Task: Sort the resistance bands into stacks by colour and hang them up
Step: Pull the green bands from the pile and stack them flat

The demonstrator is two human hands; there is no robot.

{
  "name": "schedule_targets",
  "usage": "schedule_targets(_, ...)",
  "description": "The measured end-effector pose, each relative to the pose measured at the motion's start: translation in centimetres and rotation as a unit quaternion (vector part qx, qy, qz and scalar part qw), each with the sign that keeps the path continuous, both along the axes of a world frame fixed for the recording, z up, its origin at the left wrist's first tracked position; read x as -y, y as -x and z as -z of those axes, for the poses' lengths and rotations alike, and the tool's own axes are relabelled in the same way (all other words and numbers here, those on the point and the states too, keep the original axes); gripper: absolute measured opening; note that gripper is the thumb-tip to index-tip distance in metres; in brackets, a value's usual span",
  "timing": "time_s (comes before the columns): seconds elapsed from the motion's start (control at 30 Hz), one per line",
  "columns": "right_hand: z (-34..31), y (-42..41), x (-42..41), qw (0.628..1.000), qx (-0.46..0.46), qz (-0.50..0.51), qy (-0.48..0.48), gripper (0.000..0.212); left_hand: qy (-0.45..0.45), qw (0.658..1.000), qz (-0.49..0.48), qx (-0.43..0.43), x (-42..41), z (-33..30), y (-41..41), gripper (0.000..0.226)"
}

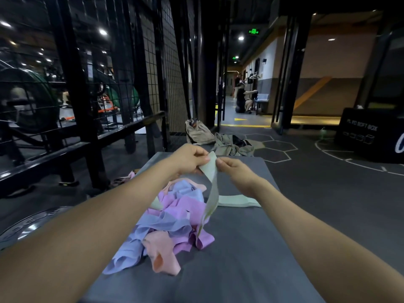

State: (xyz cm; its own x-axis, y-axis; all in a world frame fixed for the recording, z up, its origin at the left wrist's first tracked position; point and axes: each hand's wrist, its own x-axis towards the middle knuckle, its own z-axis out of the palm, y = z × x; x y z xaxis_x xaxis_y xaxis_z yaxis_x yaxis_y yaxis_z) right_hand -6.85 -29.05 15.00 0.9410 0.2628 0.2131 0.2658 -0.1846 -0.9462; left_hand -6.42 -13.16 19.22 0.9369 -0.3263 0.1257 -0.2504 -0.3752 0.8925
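Near the counter's [240, 248] front edge the mixed bands [175, 217] lie heaped, unsorted. Further in, left hand [188, 159] and right hand [235, 171] each pinch a green band [213, 184], probably one loop. Next: lay it on the green stack [236, 201] by the right edge.

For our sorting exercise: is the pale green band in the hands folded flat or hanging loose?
Hanging loose. Both hands pinch the pale green band's top; it trails down onto the mixed pile.
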Motion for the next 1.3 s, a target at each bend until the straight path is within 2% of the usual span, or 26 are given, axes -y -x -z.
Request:
schedule_targets(0.1, 1.1, -0.3, -0.2, 0.999, -0.012, 0.007, 0.046, 0.016, -0.005, 0.998, -0.060, 0.024, -1.0, 0.5, -0.8, 0.015)
schedule_targets(0.23, 2.2, 0.2, 0.7, 0.994, -0.049, -0.002, 0.097, 0.016, 0.055, 0.985, -0.163, 0.029, -2.1, 1.8, -1.8, 0.014)
schedule_targets(0.3, 2.8, 1.0, 1.6, 0.983, -0.073, -0.017, 0.165, 0.011, 0.096, 0.970, -0.221, 0.029, -2.8, 2.3, -2.4, 0.019)
schedule_targets(0.37, 3.7, 1.6, 2.8, 0.958, -0.083, 0.003, 0.276, 0.017, 0.141, 0.953, -0.266, 0.015, -3.7, 3.0, -3.3, 0.030)
schedule_targets(0.43, 4.7, 1.9, 4.1, 0.941, -0.091, 0.036, 0.322, 0.018, 0.173, 0.939, -0.298, -0.006, -4.2, 3.9, -4.0, 0.032)
schedule_targets(0.6, 6.3, 1.6, 6.7, 0.937, -0.084, 0.069, 0.332, 0.015, 0.203, 0.926, -0.315, -0.052, -3.3, 5.9, -4.5, 0.019)
schedule_targets(0.7, 7.2, 1.3, 8.3, 0.940, -0.094, 0.094, 0.314, 0.013, 0.207, 0.916, -0.337, -0.074, -3.1, 7.3, -5.0, 0.025)
schedule_targets(0.77, 7.9, 1.2, 9.3, 0.956, -0.117, 0.117, 0.242, 0.004, 0.214, 0.909, -0.350, -0.076, -3.3, 8.2, -5.5, 0.024)
schedule_targets(0.8, 8.4, 1.0, 9.8, 0.964, -0.126, 0.133, 0.194, 0.011, 0.210, 0.908, -0.355, -0.076, -3.2, 8.5, -5.5, 0.020)
schedule_targets(0.87, 9.4, 0.3, 10.6, 0.967, -0.134, 0.184, 0.116, 0.010, 0.200, 0.907, -0.364, -0.072, -3.1, 9.5, -6.1, 0.015)
schedule_targets(1.07, 11.6, -2.4, 12.7, 0.938, -0.128, 0.321, 0.033, 0.026, 0.185, 0.912, -0.357, -0.083, -1.0, 11.8, -7.6, 0.014)
schedule_targets(1.17, 12.3, -4.5, 14.2, 0.920, -0.119, 0.370, 0.052, 0.028, 0.137, 0.921, -0.348, -0.108, 1.0, 12.6, -9.0, 0.033)
schedule_targets(1.3, 12.9, -7.7, 16.6, 0.891, -0.105, 0.433, 0.090, 0.020, 0.046, 0.933, -0.336, -0.121, 3.5, 14.0, -12.1, 0.033)
